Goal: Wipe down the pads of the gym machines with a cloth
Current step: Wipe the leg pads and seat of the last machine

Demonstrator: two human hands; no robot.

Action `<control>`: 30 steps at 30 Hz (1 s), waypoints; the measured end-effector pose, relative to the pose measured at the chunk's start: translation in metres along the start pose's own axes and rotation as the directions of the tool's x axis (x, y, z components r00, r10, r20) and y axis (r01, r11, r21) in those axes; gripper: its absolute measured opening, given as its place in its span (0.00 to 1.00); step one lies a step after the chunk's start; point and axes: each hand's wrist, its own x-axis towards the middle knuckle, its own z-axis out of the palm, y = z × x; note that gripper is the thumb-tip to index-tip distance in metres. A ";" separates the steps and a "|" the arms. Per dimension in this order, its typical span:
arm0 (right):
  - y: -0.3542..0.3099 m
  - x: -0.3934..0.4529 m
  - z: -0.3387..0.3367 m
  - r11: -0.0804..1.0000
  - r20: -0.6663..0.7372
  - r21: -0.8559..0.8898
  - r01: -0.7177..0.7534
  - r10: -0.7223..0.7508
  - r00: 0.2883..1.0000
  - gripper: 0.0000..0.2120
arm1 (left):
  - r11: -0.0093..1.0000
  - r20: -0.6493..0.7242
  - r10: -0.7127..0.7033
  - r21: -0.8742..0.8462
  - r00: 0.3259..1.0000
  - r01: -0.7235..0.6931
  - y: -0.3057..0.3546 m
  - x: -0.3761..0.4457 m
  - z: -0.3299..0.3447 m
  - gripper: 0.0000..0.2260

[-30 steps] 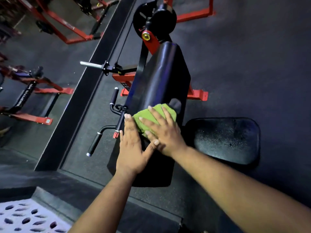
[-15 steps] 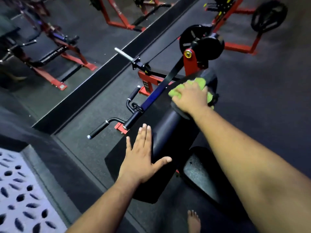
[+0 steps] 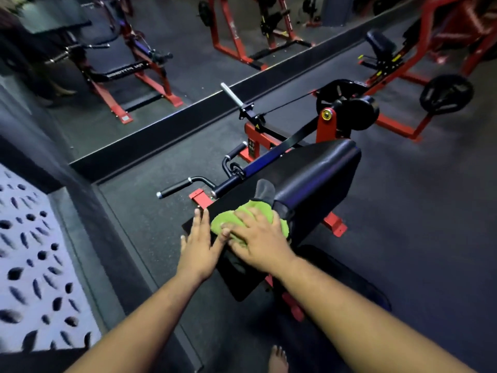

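Two hands lie side by side at the centre of the head view, on the near end of a black sloped pad (image 3: 304,176). The right hand (image 3: 258,238) presses flat, fingers spread, on a bunched green cloth (image 3: 228,219) that sits on the pad. The left hand (image 3: 197,244) rests open just left of it, fingers straight, thumb touching the cloth's edge. A black handle (image 3: 176,187) juts left of the pad. A bare foot (image 3: 278,359) shows at the bottom edge.

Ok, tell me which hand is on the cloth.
The right hand, spread flat on the green cloth; the left hand rests on bare pad.
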 end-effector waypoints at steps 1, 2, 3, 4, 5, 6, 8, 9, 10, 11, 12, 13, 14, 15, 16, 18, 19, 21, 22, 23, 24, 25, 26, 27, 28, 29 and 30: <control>0.004 0.003 -0.003 1.000 0.035 -0.019 -0.020 0.020 0.999 0.33 | 1.000 0.017 -0.007 0.012 1.000 0.007 -0.009 -0.006 -0.002 0.57; 0.013 0.012 -0.008 0.995 0.049 -0.038 -0.097 0.098 0.994 0.37 | 0.999 0.032 0.003 0.046 0.999 -0.004 -0.013 -0.009 -0.002 0.58; 0.018 0.021 -0.013 0.975 0.056 -0.039 -0.217 0.219 0.974 0.39 | 0.997 0.062 0.018 0.073 0.998 -0.022 -0.013 -0.013 -0.005 0.58; 0.011 0.026 -0.014 0.941 0.057 -0.025 -0.337 0.338 0.939 0.37 | 0.995 0.102 0.036 0.088 0.994 -0.045 -0.017 -0.020 -0.007 0.58; 0.001 0.029 -0.011 0.908 0.049 -0.006 -0.420 0.419 0.907 0.33 | 0.994 0.125 0.052 0.085 0.991 -0.063 -0.018 -0.025 -0.008 0.57; -0.017 0.028 -0.004 0.899 0.026 -0.009 -0.439 0.439 0.898 0.29 | 0.996 0.142 0.061 0.059 0.988 -0.070 -0.023 -0.032 -0.009 0.56; -0.049 0.015 0.006 0.914 -0.011 -0.027 -0.405 0.405 0.914 0.24 | 0.999 0.185 0.033 -0.034 0.982 -0.028 -0.026 -0.044 -0.011 0.53; -0.065 0.002 0.010 0.923 -0.024 -0.033 -0.383 0.383 0.924 0.23 | 0.996 0.218 0.005 -0.092 0.976 0.016 -0.031 -0.051 -0.012 0.52; -0.075 -0.010 0.015 0.931 -0.029 -0.028 -0.365 0.364 0.931 0.23 | 0.985 0.245 -0.014 -0.164 0.969 0.056 -0.034 -0.057 -0.012 0.53; -0.084 -0.023 0.018 0.939 -0.031 -0.026 -0.344 0.343 0.939 0.24 | 0.963 0.269 -0.033 -0.247 0.962 0.103 -0.037 -0.064 -0.013 0.56; -0.092 -0.033 0.021 0.947 -0.026 -0.014 -0.321 0.321 0.947 0.24 | 0.934 0.301 -0.040 -0.327 0.953 0.143 -0.039 -0.069 -0.012 0.59; -0.099 -0.041 0.022 0.956 -0.017 -0.004 -0.295 0.295 0.955 0.23 | 0.900 0.335 -0.044 -0.396 0.941 0.183 -0.039 -0.073 -0.011 0.60; -0.106 -0.051 0.022 0.969 -0.015 -0.007 -0.249 0.249 0.968 0.23 | 0.865 0.358 -0.029 -0.459 0.933 0.203 -0.038 -0.081 -0.013 0.59; -0.110 -0.060 0.024 0.980 -0.013 0.000 -0.199 0.199 0.980 0.24 | 0.831 0.370 -0.023 -0.509 0.929 0.223 -0.039 -0.086 -0.011 0.59; -0.112 -0.068 0.021 0.987 -0.020 0.026 -0.158 0.159 0.987 0.25 | 0.818 0.378 0.005 -0.534 0.926 0.214 -0.035 -0.092 -0.012 0.57; -0.104 -0.081 0.013 0.977 -0.055 0.144 -0.160 0.169 0.984 0.25 | 0.808 0.383 0.059 -0.561 0.922 0.181 -0.021 -0.103 -0.017 0.45; -0.099 -0.090 0.008 0.965 -0.090 0.197 -0.174 0.195 0.977 0.26 | 0.798 0.374 0.071 -0.578 0.925 0.172 -0.011 -0.110 -0.019 0.36; -0.088 -0.109 0.001 0.950 -0.125 0.251 -0.188 0.225 0.966 0.29 | 0.709 0.342 0.088 -0.681 0.936 0.182 0.008 -0.121 -0.019 0.25; -0.083 -0.119 -0.003 0.950 -0.117 0.257 -0.175 0.210 0.971 0.32 | 0.638 0.340 0.094 -0.742 0.936 0.206 0.017 -0.125 -0.017 0.22; -0.078 -0.127 -0.007 0.953 -0.103 0.260 -0.153 0.185 0.977 0.35 | 0.569 0.343 0.097 -0.789 0.934 0.230 0.024 -0.127 -0.014 0.19; -0.071 -0.139 -0.013 0.950 -0.086 0.282 -0.134 0.164 0.983 0.39 | 0.519 0.329 0.102 -0.823 0.939 0.232 0.037 -0.133 -0.011 0.17; -0.064 -0.149 -0.017 0.937 -0.084 0.332 -0.111 0.146 0.986 0.42 | 0.506 0.313 0.100 -0.833 0.945 0.222 0.042 -0.134 -0.008 0.14; -0.053 -0.162 -0.025 0.911 -0.102 0.401 -0.091 0.143 0.984 0.44 | 0.522 0.285 0.100 -0.830 0.953 0.194 0.054 -0.138 -0.004 0.12; -0.042 -0.172 -0.031 0.880 -0.137 0.470 -0.073 0.154 0.978 0.45 | 0.549 0.250 0.107 -0.822 0.962 0.152 0.062 -0.142 -0.001 0.09; -0.031 -0.183 -0.038 0.853 -0.173 0.517 -0.067 0.181 0.968 0.44 | 0.586 0.219 0.135 -0.804 0.966 0.100 0.069 -0.146 0.003 0.05; -0.015 -0.198 -0.047 0.838 -0.199 0.538 -0.084 0.223 0.954 0.43 | 0.620 0.203 0.173 -0.783 0.964 0.054 0.083 -0.154 0.008 0.05; -0.002 -0.209 -0.054 0.839 -0.214 0.531 -0.122 0.272 0.938 0.42 | 0.640 0.204 0.212 -0.768 0.956 0.022 0.091 -0.160 0.013 0.06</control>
